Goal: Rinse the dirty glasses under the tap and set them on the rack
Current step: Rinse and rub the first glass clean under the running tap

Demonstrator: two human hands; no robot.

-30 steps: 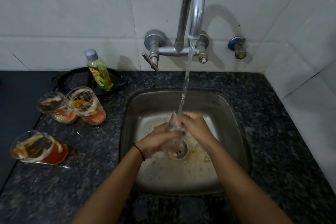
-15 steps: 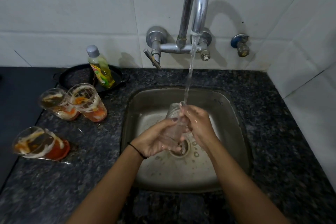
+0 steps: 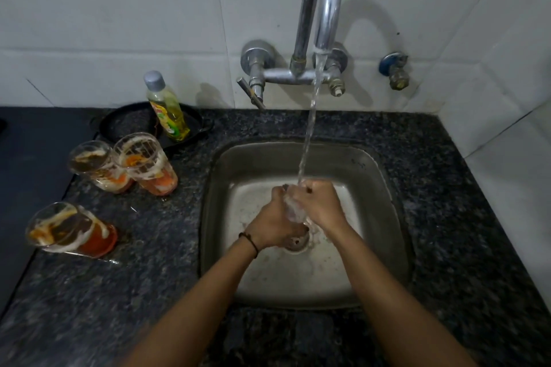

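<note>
Glass point(image 3: 293, 211) sits under the tap point(image 3: 325, 9) stream, between left hand point(image 3: 272, 220) and right hand point(image 3: 320, 205); both hands' fingers point(image 3: 311, 188) curl round it.

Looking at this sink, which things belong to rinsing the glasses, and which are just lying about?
In the job: glass being rinsed, gripped by left hand and right hand; running tap; sink; front dirty glass; left rear dirty glass; right rear dirty glass.
Lying about: soap bottle; black pan; blue wall valve.
</note>
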